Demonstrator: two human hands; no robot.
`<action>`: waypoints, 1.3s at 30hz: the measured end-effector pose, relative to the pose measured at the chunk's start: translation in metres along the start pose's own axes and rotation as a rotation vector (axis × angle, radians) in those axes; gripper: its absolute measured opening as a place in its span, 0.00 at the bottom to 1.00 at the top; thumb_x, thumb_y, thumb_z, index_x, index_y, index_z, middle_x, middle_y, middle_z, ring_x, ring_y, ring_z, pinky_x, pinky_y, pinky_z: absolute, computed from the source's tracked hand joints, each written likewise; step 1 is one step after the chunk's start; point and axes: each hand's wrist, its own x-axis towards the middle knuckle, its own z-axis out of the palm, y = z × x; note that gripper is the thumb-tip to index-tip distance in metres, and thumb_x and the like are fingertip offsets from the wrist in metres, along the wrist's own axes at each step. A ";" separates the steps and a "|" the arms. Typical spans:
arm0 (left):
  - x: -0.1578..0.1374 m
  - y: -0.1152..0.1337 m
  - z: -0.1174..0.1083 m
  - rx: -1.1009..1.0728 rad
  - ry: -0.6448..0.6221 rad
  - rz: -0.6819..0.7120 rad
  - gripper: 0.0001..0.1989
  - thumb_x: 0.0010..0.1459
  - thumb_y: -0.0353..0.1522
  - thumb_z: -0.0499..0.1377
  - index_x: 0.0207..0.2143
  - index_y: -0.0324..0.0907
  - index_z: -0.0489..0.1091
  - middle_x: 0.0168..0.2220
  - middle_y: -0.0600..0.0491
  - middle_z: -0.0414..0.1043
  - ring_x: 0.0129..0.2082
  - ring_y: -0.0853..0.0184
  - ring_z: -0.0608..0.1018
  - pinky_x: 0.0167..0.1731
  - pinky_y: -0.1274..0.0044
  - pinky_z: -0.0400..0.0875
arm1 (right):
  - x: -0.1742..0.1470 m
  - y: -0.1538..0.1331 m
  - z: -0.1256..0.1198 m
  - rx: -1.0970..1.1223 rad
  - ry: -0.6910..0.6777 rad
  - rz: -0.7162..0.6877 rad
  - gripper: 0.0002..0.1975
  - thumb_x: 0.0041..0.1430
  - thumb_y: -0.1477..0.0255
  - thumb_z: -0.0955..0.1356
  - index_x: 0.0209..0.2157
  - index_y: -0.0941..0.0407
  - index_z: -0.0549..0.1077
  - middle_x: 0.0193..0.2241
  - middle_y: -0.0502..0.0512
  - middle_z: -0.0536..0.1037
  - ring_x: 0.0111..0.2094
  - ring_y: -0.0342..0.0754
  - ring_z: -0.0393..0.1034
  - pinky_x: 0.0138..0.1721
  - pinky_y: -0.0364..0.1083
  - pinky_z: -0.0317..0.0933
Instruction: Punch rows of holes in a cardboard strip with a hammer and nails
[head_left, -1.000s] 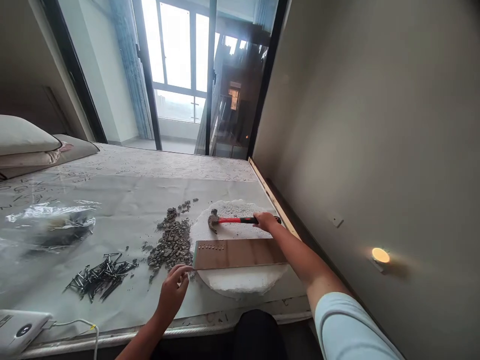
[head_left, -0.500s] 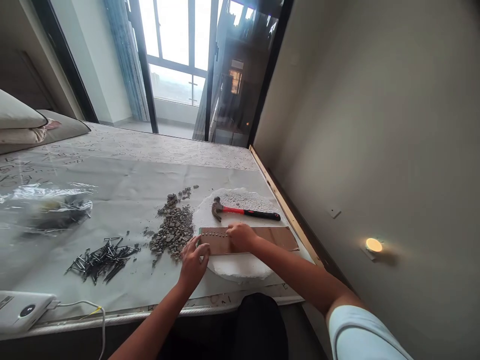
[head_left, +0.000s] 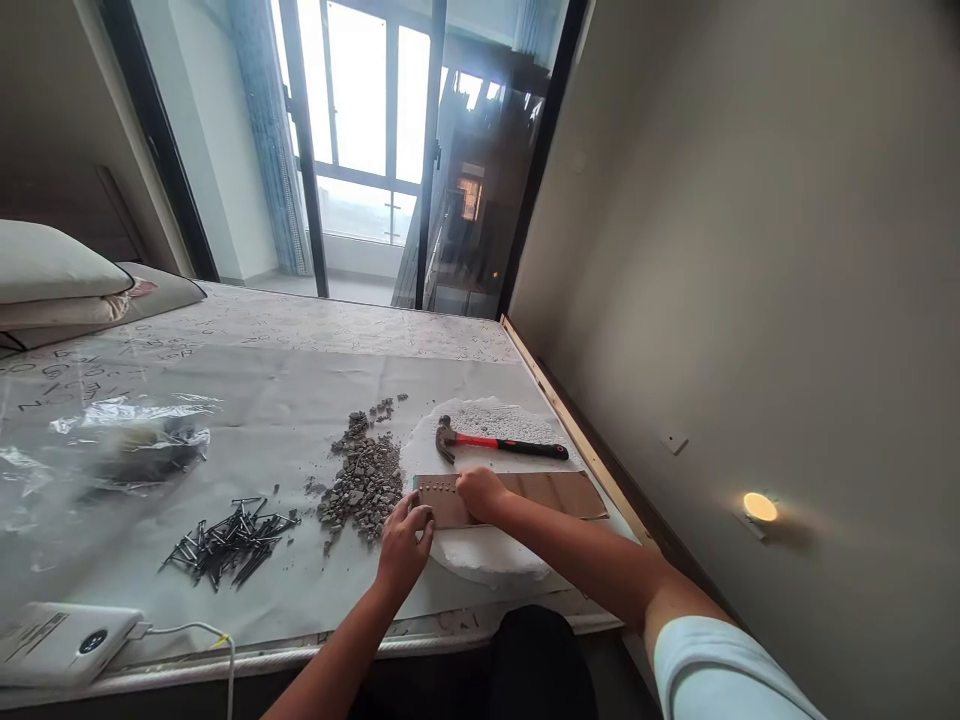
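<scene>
A brown board (head_left: 559, 490), flat like cardboard or thin wood, lies on a white foam slab (head_left: 487, 562). Along its upper left part runs a row of small raised dots (head_left: 439, 487) that look like nail heads. My right hand (head_left: 481, 494) is closed over the board at the right end of that row; whatever its fingers pinch is hidden. At the board's left end rests my left hand (head_left: 405, 535), thumb and fingers apart. Just beyond the board, a claw hammer (head_left: 502, 443) with a red and black handle lies on the foam.
Grey gravel (head_left: 365, 485) is heaped left of the foam. Nearer me lies a pile of dark nails (head_left: 229, 542). A clear plastic bag (head_left: 146, 445) and a white power bank (head_left: 71, 643) with its cable are further left. A wooden rail (head_left: 577, 430) edges the mattress along the wall.
The camera view has shifted, so everything sits slightly lower and further right. Both hands keep about the same places on the board.
</scene>
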 end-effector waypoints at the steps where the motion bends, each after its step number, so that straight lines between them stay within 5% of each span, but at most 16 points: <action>1: 0.000 0.000 0.000 0.001 -0.002 -0.002 0.10 0.56 0.32 0.52 0.35 0.43 0.73 0.51 0.42 0.68 0.52 0.54 0.71 0.47 0.64 0.68 | 0.000 -0.001 0.000 0.004 0.002 0.012 0.09 0.51 0.81 0.66 0.35 0.63 0.77 0.36 0.67 0.77 0.37 0.53 0.73 0.36 0.45 0.65; 13: 0.001 0.000 -0.008 0.016 -0.023 -0.029 0.09 0.54 0.30 0.54 0.34 0.44 0.74 0.50 0.45 0.68 0.49 0.57 0.73 0.47 0.64 0.69 | 0.003 -0.011 -0.002 0.024 0.018 0.132 0.12 0.49 0.78 0.68 0.37 0.63 0.77 0.38 0.67 0.78 0.38 0.54 0.74 0.37 0.45 0.66; 30: 0.003 -0.008 -0.011 0.016 -0.029 -0.003 0.09 0.53 0.29 0.54 0.34 0.44 0.74 0.50 0.45 0.69 0.49 0.57 0.73 0.45 0.66 0.71 | 0.016 0.009 -0.014 -0.165 -0.037 -0.283 0.11 0.53 0.82 0.65 0.34 0.59 0.78 0.37 0.61 0.79 0.40 0.53 0.73 0.33 0.46 0.67; 39: 0.010 -0.008 -0.013 0.016 -0.027 0.046 0.08 0.53 0.31 0.54 0.32 0.44 0.74 0.48 0.44 0.70 0.47 0.57 0.74 0.44 0.67 0.72 | 0.027 0.009 -0.021 -0.152 -0.070 -0.317 0.04 0.48 0.79 0.69 0.26 0.57 0.77 0.35 0.58 0.81 0.37 0.53 0.75 0.33 0.45 0.68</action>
